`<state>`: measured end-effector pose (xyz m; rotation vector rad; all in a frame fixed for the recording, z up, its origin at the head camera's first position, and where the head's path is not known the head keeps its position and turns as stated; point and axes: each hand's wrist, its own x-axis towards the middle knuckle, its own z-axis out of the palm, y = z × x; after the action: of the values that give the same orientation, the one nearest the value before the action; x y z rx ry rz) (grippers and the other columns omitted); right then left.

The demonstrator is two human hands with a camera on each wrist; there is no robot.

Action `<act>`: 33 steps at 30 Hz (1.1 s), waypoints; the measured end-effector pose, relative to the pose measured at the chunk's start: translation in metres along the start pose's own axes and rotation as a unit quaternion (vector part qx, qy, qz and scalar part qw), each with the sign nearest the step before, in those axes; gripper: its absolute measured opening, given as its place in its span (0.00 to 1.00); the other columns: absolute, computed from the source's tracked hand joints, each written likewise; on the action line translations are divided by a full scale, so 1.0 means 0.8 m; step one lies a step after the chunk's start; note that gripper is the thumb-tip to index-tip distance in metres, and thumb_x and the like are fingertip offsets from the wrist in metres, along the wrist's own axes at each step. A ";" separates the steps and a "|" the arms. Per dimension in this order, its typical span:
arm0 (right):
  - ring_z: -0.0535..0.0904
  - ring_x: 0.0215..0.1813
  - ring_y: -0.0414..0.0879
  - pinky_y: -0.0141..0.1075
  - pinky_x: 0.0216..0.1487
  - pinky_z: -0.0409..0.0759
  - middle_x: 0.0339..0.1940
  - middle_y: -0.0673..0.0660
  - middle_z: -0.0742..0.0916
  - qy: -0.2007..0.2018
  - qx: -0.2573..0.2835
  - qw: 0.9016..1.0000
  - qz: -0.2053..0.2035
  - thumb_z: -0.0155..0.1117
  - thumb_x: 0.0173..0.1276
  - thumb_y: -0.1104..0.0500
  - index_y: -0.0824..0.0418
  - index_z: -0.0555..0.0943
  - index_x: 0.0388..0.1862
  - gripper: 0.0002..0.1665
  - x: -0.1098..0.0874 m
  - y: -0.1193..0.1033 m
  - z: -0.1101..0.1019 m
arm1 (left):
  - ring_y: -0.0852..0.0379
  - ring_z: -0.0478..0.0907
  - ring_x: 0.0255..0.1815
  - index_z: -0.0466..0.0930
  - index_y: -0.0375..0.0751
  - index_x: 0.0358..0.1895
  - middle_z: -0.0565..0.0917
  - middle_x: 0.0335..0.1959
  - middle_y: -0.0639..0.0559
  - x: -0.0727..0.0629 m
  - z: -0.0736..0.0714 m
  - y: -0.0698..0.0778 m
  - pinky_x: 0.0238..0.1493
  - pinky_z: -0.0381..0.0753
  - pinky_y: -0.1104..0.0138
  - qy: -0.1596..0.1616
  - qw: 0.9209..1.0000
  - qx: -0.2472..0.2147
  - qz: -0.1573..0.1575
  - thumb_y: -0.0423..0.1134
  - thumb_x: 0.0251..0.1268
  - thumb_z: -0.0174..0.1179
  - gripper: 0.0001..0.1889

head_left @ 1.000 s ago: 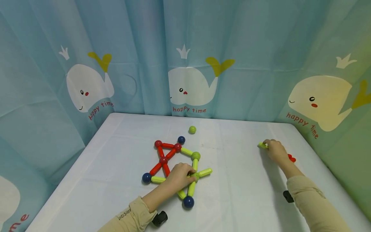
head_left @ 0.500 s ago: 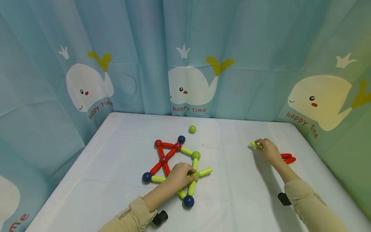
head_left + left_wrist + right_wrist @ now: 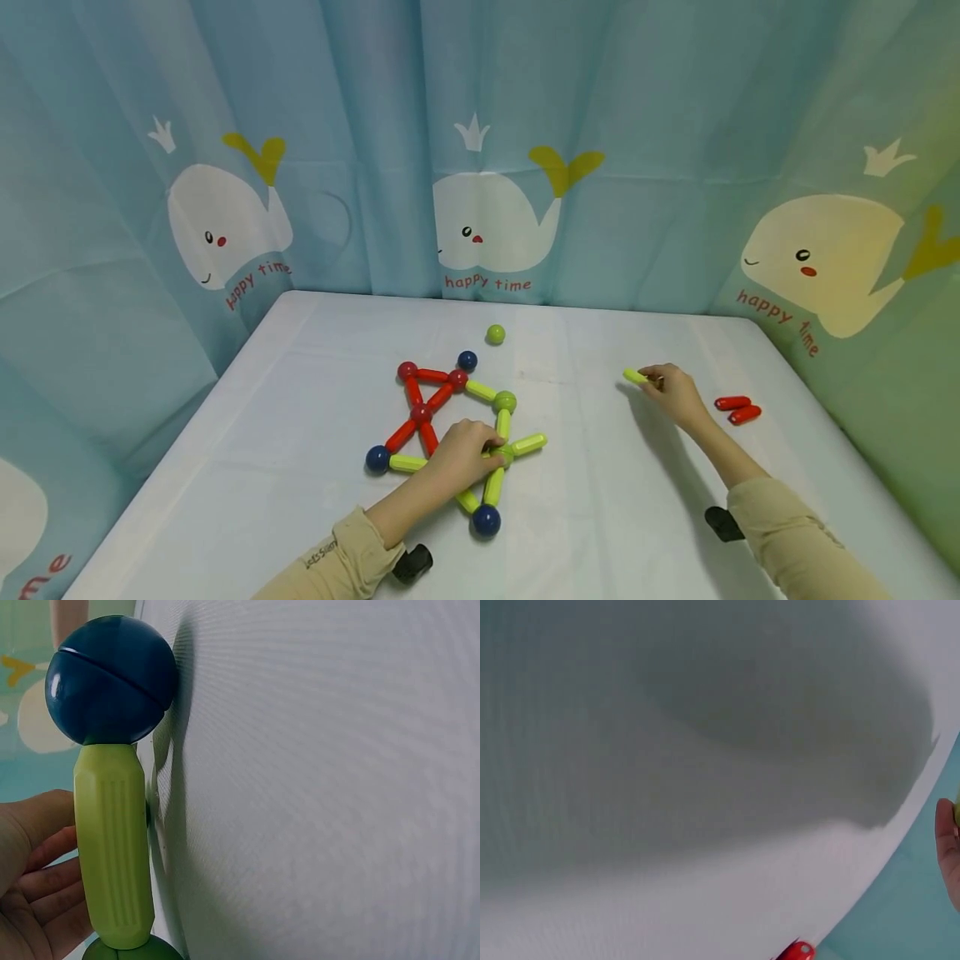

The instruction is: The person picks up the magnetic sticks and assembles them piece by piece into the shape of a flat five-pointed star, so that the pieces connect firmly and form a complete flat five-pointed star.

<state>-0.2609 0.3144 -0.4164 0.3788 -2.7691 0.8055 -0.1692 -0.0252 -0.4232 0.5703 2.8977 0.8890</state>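
My left hand (image 3: 467, 454) pinches a green ball (image 3: 507, 455) in the flat frame of magnetic rods and balls on the table. Several yellow-green rods meet at that ball; one rod (image 3: 530, 443) sticks out to the right. In the left wrist view, a green rod (image 3: 114, 847) joins a dark blue ball (image 3: 112, 679) close in front of the fingers. My right hand (image 3: 675, 395) holds a loose yellow-green rod (image 3: 635, 376) by one end, above the table, as its shadow shows. Red rods (image 3: 429, 377) and red balls (image 3: 421, 414) form the frame's left part.
Two loose red rods (image 3: 744, 414) lie right of my right forearm. A loose green ball (image 3: 496, 334) rests toward the back of the white table (image 3: 600, 517). A dark blue ball (image 3: 467, 360) sits right by the frame's top corner. A blue whale curtain (image 3: 360, 150) hangs behind.
My right hand has moved left with the yellow-green rod, away from the red rods, which now show fully. My left hand has stayed on the green ball.
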 end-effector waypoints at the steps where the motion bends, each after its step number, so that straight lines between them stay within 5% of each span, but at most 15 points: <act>1: 0.74 0.31 0.50 0.31 0.29 0.71 0.32 0.70 0.81 -0.002 0.001 1.000 -0.001 0.61 0.60 0.72 0.80 0.78 0.42 0.13 -0.001 -0.003 0.002 | 0.63 0.79 0.35 0.86 0.42 0.42 0.87 0.36 0.53 0.000 0.000 0.000 0.38 0.77 0.73 0.001 1.000 0.000 0.001 0.40 0.53 0.68 0.13; 14: 0.83 0.40 0.63 0.43 0.37 0.82 0.40 0.74 0.84 -0.034 0.059 0.997 -0.042 0.59 0.63 0.73 0.79 0.77 0.45 0.13 -0.002 -0.046 0.025 | 0.64 0.78 0.34 0.86 0.42 0.42 0.86 0.35 0.54 0.000 0.000 0.001 0.37 0.77 0.73 -0.002 1.000 -0.005 -0.010 0.40 0.53 0.68 0.13; 33: 0.82 0.43 0.59 0.42 0.43 0.82 0.42 0.69 0.85 -0.094 0.113 0.987 -0.069 0.61 0.61 0.72 0.75 0.79 0.45 0.12 0.008 -0.094 0.065 | 0.63 0.78 0.35 0.86 0.42 0.43 0.87 0.36 0.53 -0.001 0.000 0.001 0.38 0.77 0.73 -0.004 1.000 -0.006 -0.009 0.40 0.53 0.68 0.13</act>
<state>-0.2511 0.2236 -0.4201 0.7137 -2.7861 1.1032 -0.1683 -0.0245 -0.4227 0.5446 2.8847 0.8990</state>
